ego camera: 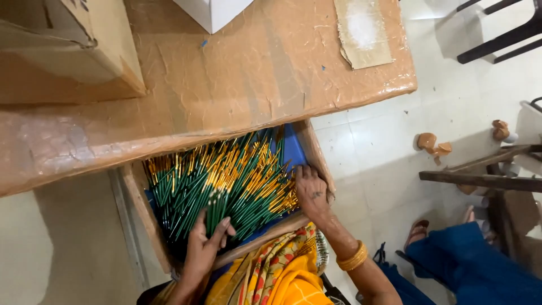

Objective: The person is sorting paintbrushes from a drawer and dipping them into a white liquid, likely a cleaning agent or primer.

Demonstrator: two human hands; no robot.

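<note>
A cardboard box (141, 217) lined with blue stands under the table edge, full of several green and gold pencils (226, 178). My left hand (204, 243) reaches into the near side of the box with its fingers curled around a bunch of pencils. My right hand (310, 191) rests on the pencils at the box's right end, fingers spread among them. A gold bangle sits on my right wrist.
A table wrapped in brown paper (248, 73) overhangs the box. On it are a large cardboard box (62, 51), a white box (213, 11) and a cardboard scrap (361, 34). Another person's blue-clad leg (480, 265) and sandalled foot are at the right, near wooden bars (485, 179).
</note>
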